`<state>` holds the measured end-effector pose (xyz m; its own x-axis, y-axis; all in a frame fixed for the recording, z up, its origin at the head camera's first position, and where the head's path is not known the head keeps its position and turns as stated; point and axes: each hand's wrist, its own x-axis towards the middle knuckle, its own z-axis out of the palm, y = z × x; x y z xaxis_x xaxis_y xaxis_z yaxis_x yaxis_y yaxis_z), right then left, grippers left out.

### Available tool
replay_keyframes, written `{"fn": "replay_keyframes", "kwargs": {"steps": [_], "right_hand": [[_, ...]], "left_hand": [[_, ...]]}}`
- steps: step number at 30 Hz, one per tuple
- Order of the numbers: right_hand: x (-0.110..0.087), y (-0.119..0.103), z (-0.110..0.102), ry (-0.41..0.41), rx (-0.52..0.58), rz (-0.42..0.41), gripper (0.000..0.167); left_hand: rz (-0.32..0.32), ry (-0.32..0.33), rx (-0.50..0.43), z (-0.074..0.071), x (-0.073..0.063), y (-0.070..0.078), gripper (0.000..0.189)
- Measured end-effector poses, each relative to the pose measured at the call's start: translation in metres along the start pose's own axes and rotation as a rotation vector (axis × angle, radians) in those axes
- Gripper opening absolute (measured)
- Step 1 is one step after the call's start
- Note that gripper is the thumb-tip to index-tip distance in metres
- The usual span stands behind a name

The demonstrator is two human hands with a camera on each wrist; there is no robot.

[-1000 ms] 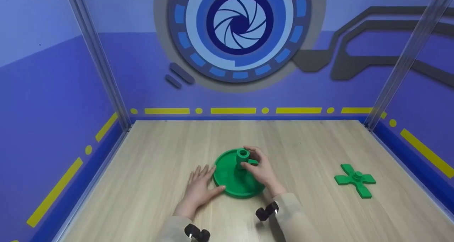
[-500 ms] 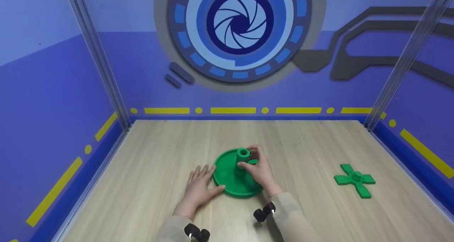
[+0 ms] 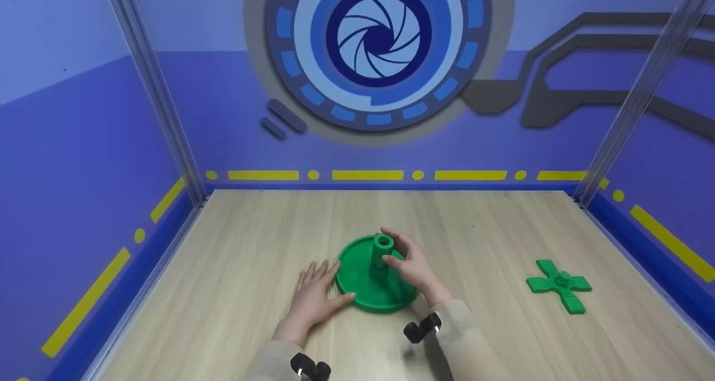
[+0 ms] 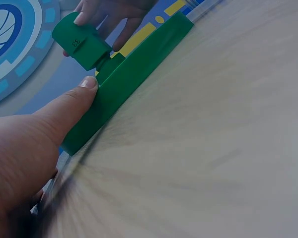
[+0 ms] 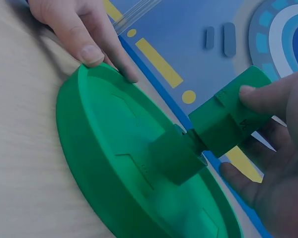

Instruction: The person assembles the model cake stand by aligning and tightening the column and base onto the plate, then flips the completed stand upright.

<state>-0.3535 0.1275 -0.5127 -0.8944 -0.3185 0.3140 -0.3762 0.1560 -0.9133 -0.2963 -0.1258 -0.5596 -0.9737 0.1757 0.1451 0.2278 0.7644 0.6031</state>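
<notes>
A round green tray with a raised rim (image 3: 352,286) lies on the table. My left hand (image 3: 314,298) rests at its left side, fingers spread and fairly straight, the thumb touching the rim. From the tray's middle rises a short green post (image 5: 176,156). Above that stands a hollow green tube (image 3: 382,251), upright, with a narrower neck showing between the two in the right wrist view. My right hand (image 3: 414,269) holds the tube from the right, thumb on the near side and fingers behind. Raised marks show on the tube (image 4: 79,42) in the left wrist view.
A flat green cross-shaped piece (image 3: 560,284) with a round stub at its centre lies on the wooden table (image 3: 246,247), right of the hands. Blue printed panels (image 3: 218,118) wall in the back and sides.
The right hand's fingers and thumb shift round the tube, first away and then back, while the tube stays over the tray's middle. The left hand and the tray hold still.
</notes>
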Motion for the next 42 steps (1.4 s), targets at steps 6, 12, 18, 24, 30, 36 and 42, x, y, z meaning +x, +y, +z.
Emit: {"fn": "replay_keyframes", "kwargs": {"steps": [6, 12, 18, 24, 30, 36, 42], "right_hand": [[-0.001, -0.003, 0.002, 0.054, -0.047, 0.021, 0.052], [0.0, -0.003, 0.006, 0.127, -0.124, 0.035, 0.05], [0.0, -0.001, 0.012, 0.194, -0.161, 0.051, 0.05], [0.001, 0.001, 0.015, 0.218, -0.173, 0.059, 0.054], [0.0, 0.002, 0.01, 0.158, -0.182, 0.052, 0.069], [0.002, 0.0, -0.001, 0.017, -0.036, 0.048, 0.069], [0.004, -0.005, -0.003, -0.029, -0.005, 0.054, 0.057]], "left_hand": [[-0.004, -0.002, 0.001, 0.0, 0.0, 0.0, 0.09], [0.001, -0.005, -0.002, 0.0, 0.0, 0.001, 0.09], [-0.002, -0.007, -0.007, 0.001, 0.0, 0.0, 0.09], [-0.005, -0.005, -0.008, 0.001, 0.0, 0.0, 0.09], [-0.006, -0.001, -0.01, 0.001, 0.0, 0.0, 0.09], [-0.011, 0.0, -0.015, 0.001, 0.0, -0.001, 0.09], [-0.015, -0.001, -0.019, 0.0, 0.0, -0.001, 0.09]]}}
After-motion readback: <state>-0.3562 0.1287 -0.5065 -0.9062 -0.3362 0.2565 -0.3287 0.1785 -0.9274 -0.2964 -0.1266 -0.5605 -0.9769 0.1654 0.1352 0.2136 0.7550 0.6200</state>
